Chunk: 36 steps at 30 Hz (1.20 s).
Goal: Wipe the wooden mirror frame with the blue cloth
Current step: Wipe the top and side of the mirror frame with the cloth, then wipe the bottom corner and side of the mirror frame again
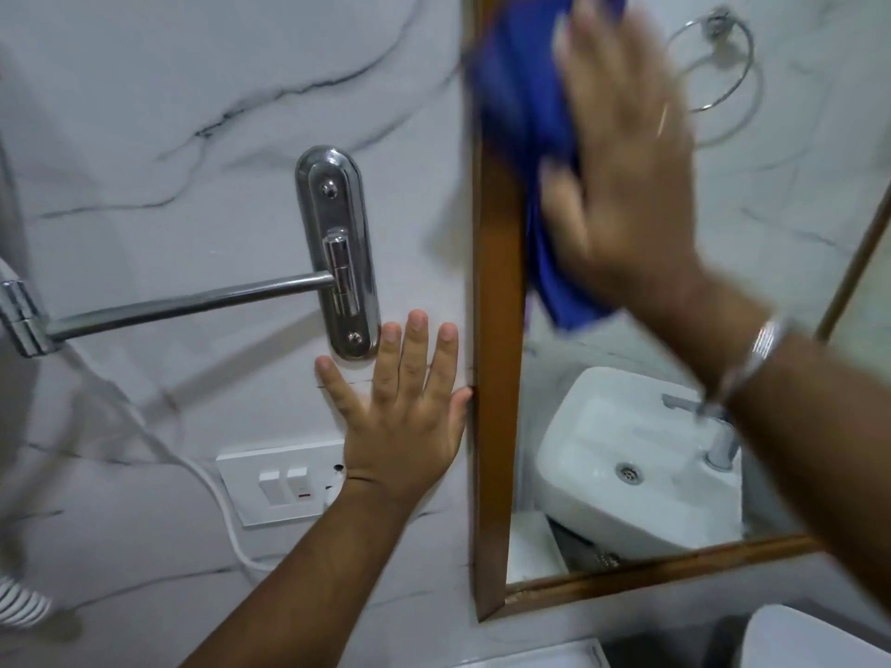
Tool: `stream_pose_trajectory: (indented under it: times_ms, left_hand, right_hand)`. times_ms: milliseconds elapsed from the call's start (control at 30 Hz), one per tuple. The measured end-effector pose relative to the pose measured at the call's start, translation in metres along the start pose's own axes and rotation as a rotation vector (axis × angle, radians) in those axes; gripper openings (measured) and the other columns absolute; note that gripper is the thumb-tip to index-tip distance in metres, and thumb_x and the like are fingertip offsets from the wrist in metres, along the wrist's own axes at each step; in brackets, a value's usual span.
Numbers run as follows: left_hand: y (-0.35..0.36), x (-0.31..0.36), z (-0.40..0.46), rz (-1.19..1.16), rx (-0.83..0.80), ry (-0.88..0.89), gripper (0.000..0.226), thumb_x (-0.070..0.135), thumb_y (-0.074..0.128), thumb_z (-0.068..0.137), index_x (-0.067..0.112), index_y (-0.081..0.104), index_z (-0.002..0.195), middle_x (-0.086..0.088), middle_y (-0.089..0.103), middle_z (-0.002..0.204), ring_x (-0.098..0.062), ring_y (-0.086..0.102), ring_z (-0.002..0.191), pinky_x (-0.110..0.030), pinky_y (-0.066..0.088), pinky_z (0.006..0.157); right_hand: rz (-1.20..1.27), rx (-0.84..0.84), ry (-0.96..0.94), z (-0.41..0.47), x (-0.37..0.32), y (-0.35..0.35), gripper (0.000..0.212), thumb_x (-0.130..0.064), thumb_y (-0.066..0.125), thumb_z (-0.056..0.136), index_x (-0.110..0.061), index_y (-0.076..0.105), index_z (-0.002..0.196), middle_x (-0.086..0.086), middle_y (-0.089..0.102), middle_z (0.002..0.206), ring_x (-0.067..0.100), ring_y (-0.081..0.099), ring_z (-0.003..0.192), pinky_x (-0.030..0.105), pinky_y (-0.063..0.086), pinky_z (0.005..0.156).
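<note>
Wooden mirror frame [496, 359]: right hand [622, 185], fingers spread, presses blue cloth [520, 103] at twelve o'clock; left hand [400, 402] splayed flat on wall [144, 113] at nine o'clock.

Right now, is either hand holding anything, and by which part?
The right hand presses a blue cloth flat under its palm against the wooden mirror frame. The left hand rests open on the wall, holding nothing.

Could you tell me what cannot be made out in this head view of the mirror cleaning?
- Blue cloth: motion-blurred, its top cut off by the upper picture edge.
- Right hand: blurred, so its grip on the cloth is unclear.
- Wooden mirror frame: upper left part hidden behind the cloth; top rail out of view.
- Switch plate: right part hidden by the left hand.
</note>
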State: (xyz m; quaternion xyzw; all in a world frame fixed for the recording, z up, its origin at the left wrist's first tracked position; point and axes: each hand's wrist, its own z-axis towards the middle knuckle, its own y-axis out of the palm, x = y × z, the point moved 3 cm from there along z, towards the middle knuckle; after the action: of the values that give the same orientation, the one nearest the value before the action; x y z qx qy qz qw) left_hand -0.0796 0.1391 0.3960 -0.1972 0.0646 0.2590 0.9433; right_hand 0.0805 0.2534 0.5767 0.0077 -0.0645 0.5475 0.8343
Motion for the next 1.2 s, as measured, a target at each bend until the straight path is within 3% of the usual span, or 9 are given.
stream_pose_trajectory:
  times_ms: [133, 300, 400, 500, 633, 700, 800, 967, 1200]
  left_hand:
    - [0.0, -0.001, 0.001, -0.002, -0.021, 0.002, 0.079, 0.051, 0.041, 0.1, 0.017, 0.003, 0.16, -0.009, -0.022, 0.165, -0.027, -0.02, 0.152, -0.076, 0.003, 0.108]
    - [0.001, -0.001, 0.0, 0.038, -0.045, 0.01, 0.078, 0.05, 0.036, 0.101, 0.015, -0.003, 0.16, -0.01, -0.027, 0.163, -0.028, -0.024, 0.151, -0.076, -0.005, 0.109]
    - [-0.003, -0.001, 0.003, 0.063, -0.075, 0.021, 0.078, 0.051, 0.03, 0.102, 0.013, -0.007, 0.159, -0.013, -0.029, 0.162, -0.03, -0.026, 0.15, -0.074, 0.0, 0.108]
    - [-0.004, 0.0, 0.002, 0.086, -0.092, 0.076, 0.077, 0.05, 0.026, 0.103, 0.008, -0.007, 0.158, -0.022, -0.016, 0.164, -0.033, -0.027, 0.149, -0.07, -0.001, 0.112]
    - [-0.012, -0.004, 0.004, -0.003, -0.074, 0.163, 0.076, 0.048, 0.027, 0.102, 0.004, -0.004, 0.156, -0.023, -0.006, 0.162, -0.032, -0.027, 0.149, -0.051, -0.012, 0.12]
    - [-0.018, 0.001, 0.012, -0.115, -0.052, 0.312, 0.079, 0.052, 0.025, 0.102, 0.006, -0.011, 0.156, -0.015, -0.024, 0.162, -0.03, -0.024, 0.15, -0.048, -0.012, 0.122]
    - [-0.027, 0.025, 0.039, -0.159, 0.0, 0.543, 0.082, 0.056, 0.038, 0.099, 0.01, 0.006, 0.158, -0.015, -0.003, 0.164, -0.038, 0.002, 0.152, -0.056, 0.003, 0.122]
    - [-0.033, 0.048, 0.073, 0.002, 0.053, 0.768, 0.077, 0.06, 0.032, 0.099, 0.02, 0.01, 0.16, -0.018, 0.008, 0.164, -0.041, 0.003, 0.151, -0.063, -0.009, 0.113]
    - [-0.03, 0.062, 0.078, 0.097, 0.091, 0.968, 0.081, 0.069, 0.016, 0.097, 0.019, 0.009, 0.16, -0.015, 0.009, 0.165, -0.039, 0.006, 0.152, -0.063, -0.014, 0.112]
  right_hand:
    - [0.013, -0.341, 0.037, -0.2, -0.05, 0.001, 0.058, -0.024, 0.042, 0.09, -0.008, 0.027, 0.144, 0.015, 0.027, 0.153, 0.032, 0.006, 0.149, 0.052, 0.017, 0.119]
    - [-0.08, -0.743, 0.216, -0.391, -0.092, 0.01, 0.048, -0.033, 0.025, 0.1, 0.0, 0.038, 0.132, 0.021, 0.042, 0.14, 0.043, -0.005, 0.147, 0.054, 0.006, 0.117]
    - [-0.159, -0.846, 0.274, -0.442, -0.111, 0.0, 0.056, -0.036, 0.012, 0.102, 0.004, 0.033, 0.135, 0.021, 0.014, 0.157, 0.043, -0.01, 0.146, 0.049, -0.001, 0.12]
    - [-0.172, -0.88, 0.379, -0.464, -0.129, -0.01, 0.068, -0.045, 0.005, 0.101, 0.002, 0.001, 0.15, 0.015, -0.011, 0.161, 0.039, -0.012, 0.147, 0.045, -0.001, 0.119]
    - [-0.168, -0.886, 0.694, -0.454, -0.141, -0.003, 0.069, -0.051, 0.005, 0.099, -0.006, 0.001, 0.151, 0.019, 0.01, 0.159, 0.046, 0.011, 0.142, 0.039, 0.001, 0.119]
    - [-0.108, -0.836, 0.925, -0.448, -0.143, 0.002, 0.072, -0.047, 0.026, 0.1, -0.005, -0.001, 0.152, 0.025, 0.021, 0.156, 0.046, 0.019, 0.142, 0.041, 0.015, 0.119]
    - [0.012, -0.631, 1.199, -0.434, -0.134, 0.009, 0.094, -0.024, 0.059, 0.091, -0.013, -0.017, 0.146, 0.009, -0.003, 0.158, 0.029, -0.004, 0.147, 0.04, 0.013, 0.118]
    - [-0.008, -0.106, 1.581, -0.418, -0.069, -0.005, 0.071, -0.013, 0.047, 0.096, 0.005, 0.004, 0.149, 0.028, 0.013, 0.157, 0.042, 0.015, 0.145, 0.038, 0.013, 0.12]
    - [-0.134, 0.375, 1.956, -0.404, -0.012, -0.013, 0.058, -0.02, 0.033, 0.103, 0.001, 0.008, 0.151, 0.017, 0.008, 0.161, 0.031, 0.008, 0.149, 0.034, 0.007, 0.118]
